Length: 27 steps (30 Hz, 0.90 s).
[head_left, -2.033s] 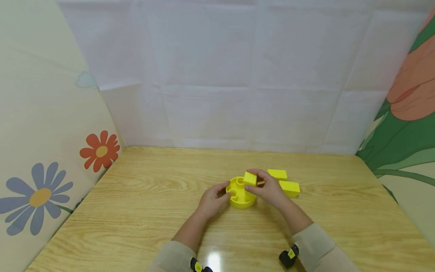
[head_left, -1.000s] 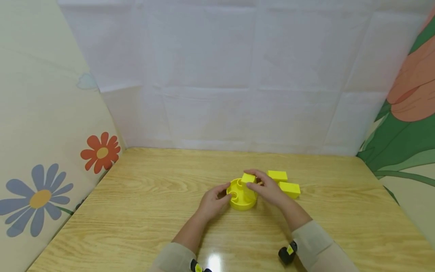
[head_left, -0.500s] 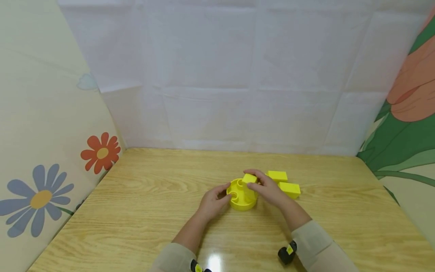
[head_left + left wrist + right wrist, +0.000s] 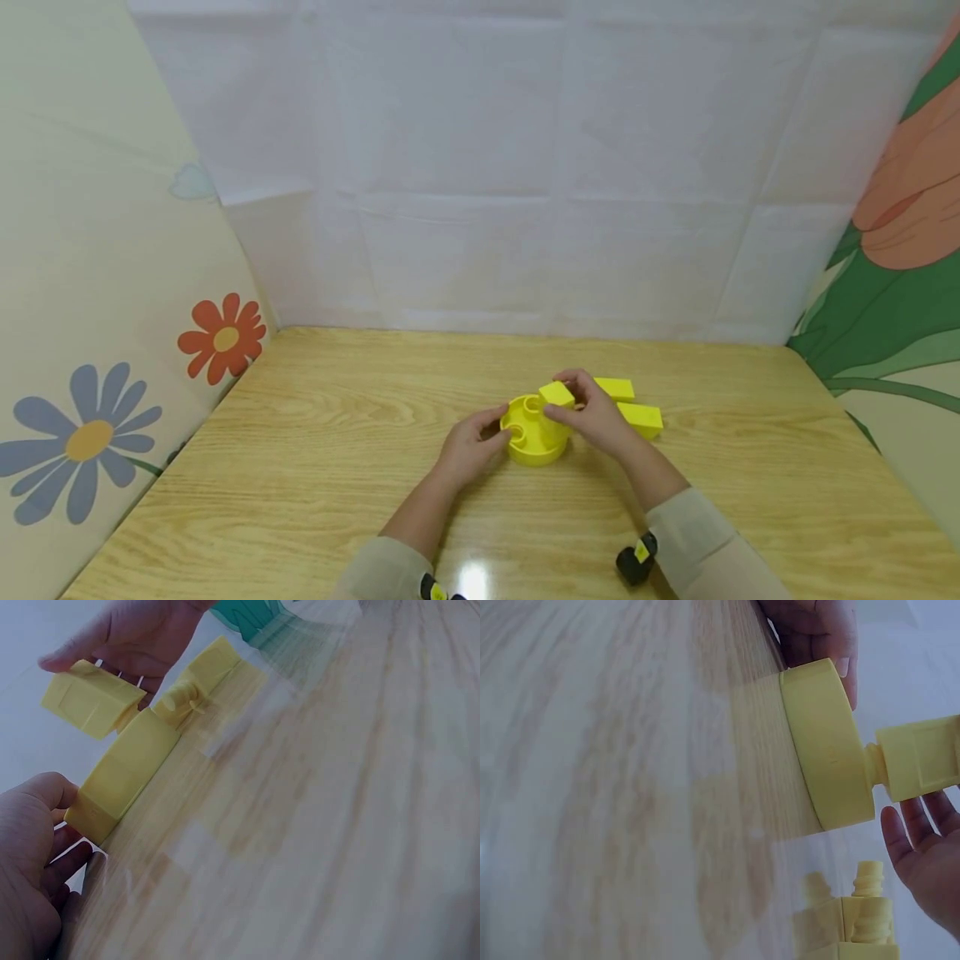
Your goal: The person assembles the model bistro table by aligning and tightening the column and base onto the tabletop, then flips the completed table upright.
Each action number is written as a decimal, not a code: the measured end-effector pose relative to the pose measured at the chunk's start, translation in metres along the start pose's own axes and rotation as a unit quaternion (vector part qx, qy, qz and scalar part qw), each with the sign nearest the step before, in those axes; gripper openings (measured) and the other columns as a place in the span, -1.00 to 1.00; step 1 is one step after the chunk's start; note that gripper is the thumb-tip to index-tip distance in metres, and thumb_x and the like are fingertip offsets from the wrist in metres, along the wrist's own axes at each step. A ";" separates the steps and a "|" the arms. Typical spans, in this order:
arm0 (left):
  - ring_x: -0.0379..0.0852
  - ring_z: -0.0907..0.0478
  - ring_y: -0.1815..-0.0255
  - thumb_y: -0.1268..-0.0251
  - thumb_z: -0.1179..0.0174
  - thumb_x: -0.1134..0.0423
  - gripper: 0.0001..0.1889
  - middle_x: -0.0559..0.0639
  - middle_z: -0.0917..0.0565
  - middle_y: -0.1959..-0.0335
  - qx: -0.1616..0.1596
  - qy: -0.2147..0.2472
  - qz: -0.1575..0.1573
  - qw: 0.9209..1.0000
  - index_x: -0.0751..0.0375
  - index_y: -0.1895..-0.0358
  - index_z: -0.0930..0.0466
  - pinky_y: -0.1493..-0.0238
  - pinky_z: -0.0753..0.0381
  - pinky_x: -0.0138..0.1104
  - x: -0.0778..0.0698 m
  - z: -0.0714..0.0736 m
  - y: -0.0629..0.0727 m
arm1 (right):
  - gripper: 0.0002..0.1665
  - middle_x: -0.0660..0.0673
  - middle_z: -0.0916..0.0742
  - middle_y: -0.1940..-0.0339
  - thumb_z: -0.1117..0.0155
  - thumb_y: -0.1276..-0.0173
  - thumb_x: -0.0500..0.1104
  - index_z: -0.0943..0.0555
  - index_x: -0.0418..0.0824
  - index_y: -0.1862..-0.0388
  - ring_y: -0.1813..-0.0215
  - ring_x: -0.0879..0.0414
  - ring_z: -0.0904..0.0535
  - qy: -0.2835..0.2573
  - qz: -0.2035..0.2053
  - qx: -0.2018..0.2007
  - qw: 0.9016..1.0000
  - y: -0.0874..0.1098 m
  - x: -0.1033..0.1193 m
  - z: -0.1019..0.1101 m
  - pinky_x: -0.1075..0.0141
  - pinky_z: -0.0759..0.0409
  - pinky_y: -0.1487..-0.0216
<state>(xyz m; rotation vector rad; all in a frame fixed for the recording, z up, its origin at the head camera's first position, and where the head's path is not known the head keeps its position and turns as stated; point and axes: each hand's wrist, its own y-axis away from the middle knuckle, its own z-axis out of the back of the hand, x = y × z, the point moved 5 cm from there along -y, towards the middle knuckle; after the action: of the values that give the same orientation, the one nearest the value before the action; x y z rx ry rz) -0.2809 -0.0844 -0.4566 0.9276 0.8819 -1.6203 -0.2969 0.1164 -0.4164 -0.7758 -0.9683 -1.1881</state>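
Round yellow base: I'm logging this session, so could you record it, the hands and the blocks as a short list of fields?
Base: round yellow base, flat on the table
Visible open sockets: two
Left hand: left hand holds the base's left side
Right hand: right hand grips a yellow block
Gripped block: above the base, threaded end down; depth in socket unclear
Loose pieces: two yellow blocks, right of the base

On your wood-grain table (image 4: 337,450) lies a round yellow plastic base (image 4: 534,457), a yellow plastic block (image 4: 557,395) above its right side. Farther right, one yellow plastic brick (image 4: 617,388) sits behind a second brick (image 4: 645,420).
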 end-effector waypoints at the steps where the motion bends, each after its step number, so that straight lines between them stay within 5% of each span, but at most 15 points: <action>1: 0.16 -0.44 -0.35 -0.36 -0.20 0.20 -0.52 0.18 -0.54 -0.30 0.000 -0.001 0.000 1.000 0.27 -0.30 -0.48 -0.38 -0.39 0.02 0.000 0.000 0.000 | -0.44 -0.22 -0.58 -0.13 -0.28 -0.39 -0.04 -0.38 -0.14 -0.29 -0.07 -0.02 -0.48 -0.005 0.006 -0.001 1.000 0.000 0.000 0.000 0.22 -0.53 -0.08; 5: 0.16 -0.44 -0.35 -0.36 -0.20 0.21 -0.53 0.18 -0.55 -0.29 0.000 -0.003 -0.002 1.000 0.27 -0.30 -0.48 -0.38 -0.39 0.02 0.000 -0.001 0.000 | -0.52 -0.26 -0.56 -0.18 -0.16 -0.46 -0.12 -0.39 -0.22 -0.30 -0.19 -0.07 -0.44 -0.024 0.029 -0.002 0.999 0.003 0.001 0.003 0.10 -0.45 -0.27; 11: 0.16 -0.44 -0.35 -0.35 -0.20 0.23 -0.53 0.18 -0.54 -0.30 -0.002 -0.003 -0.001 1.000 0.27 -0.29 -0.49 -0.38 -0.39 0.02 0.000 0.000 -0.001 | -0.53 -0.19 -0.59 0.05 -0.28 -0.39 -0.08 -0.43 -0.20 -0.20 0.04 0.05 -0.44 -0.012 0.023 -0.028 0.999 0.003 -0.002 0.007 0.32 -0.48 0.07; 15: 0.16 -0.43 -0.36 -0.36 -0.20 0.24 -0.54 0.18 -0.54 -0.30 -0.003 -0.004 0.000 1.000 0.27 -0.30 -0.49 -0.39 -0.38 0.02 0.001 0.000 -0.001 | -0.61 -0.14 -0.56 0.14 -0.20 -0.42 -0.21 -0.41 -0.27 -0.16 0.13 0.15 -0.44 -0.044 0.027 -0.036 0.998 0.005 -0.005 0.010 0.31 -0.53 0.12; 27: 0.16 -0.43 -0.36 -0.37 -0.18 0.26 -0.53 0.19 -0.53 -0.31 0.001 0.011 0.005 1.000 0.29 -0.31 -0.47 -0.38 -0.39 0.02 -0.001 0.000 0.000 | -0.42 -0.24 -0.48 0.02 -0.08 -0.48 -0.22 -0.30 -0.26 -0.44 0.20 0.08 -0.42 -0.032 0.052 0.002 0.998 0.012 -0.004 0.013 0.36 -0.46 0.23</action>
<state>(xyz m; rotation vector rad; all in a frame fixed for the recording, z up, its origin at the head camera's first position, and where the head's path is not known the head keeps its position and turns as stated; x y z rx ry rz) -0.2807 -0.0843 -0.4559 0.9525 0.8896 -1.6058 -0.2879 0.1327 -0.4150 -0.8556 -0.9715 -1.0749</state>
